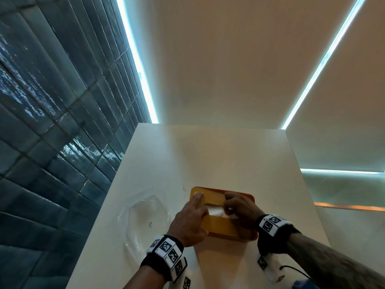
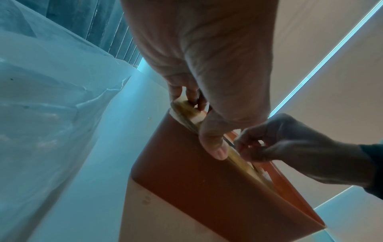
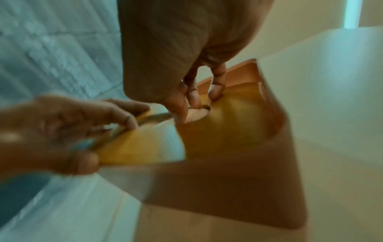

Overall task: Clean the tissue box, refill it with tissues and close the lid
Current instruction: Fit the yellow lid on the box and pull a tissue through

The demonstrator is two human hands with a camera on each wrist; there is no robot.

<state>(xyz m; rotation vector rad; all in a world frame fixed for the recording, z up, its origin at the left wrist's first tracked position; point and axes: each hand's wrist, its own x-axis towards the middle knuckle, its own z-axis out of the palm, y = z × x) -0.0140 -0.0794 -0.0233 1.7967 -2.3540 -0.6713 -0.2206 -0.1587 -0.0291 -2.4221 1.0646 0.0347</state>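
Observation:
An orange tissue box (image 1: 231,237) stands on the white counter (image 1: 208,153). Its yellow slotted lid (image 1: 210,198) lies on top, with white tissue (image 1: 215,210) showing in the slot. My left hand (image 1: 198,205) grips the lid's left end, fingers on top and thumb on the near edge. In the right wrist view that end of the lid (image 3: 234,122) looks slightly raised above the box (image 3: 228,188). My right hand (image 1: 231,203) is curled at the slot, thumb tip inside it and fingers on the lid. In the left wrist view the box (image 2: 186,180) fills the centre.
A crumpled clear plastic wrapper (image 1: 143,213) lies on the counter left of the box, close to my left hand. Dark glossy tiles (image 1: 52,101) form the wall on the left. The counter drops off at its right edge. Something blue (image 1: 302,285) shows at the bottom right.

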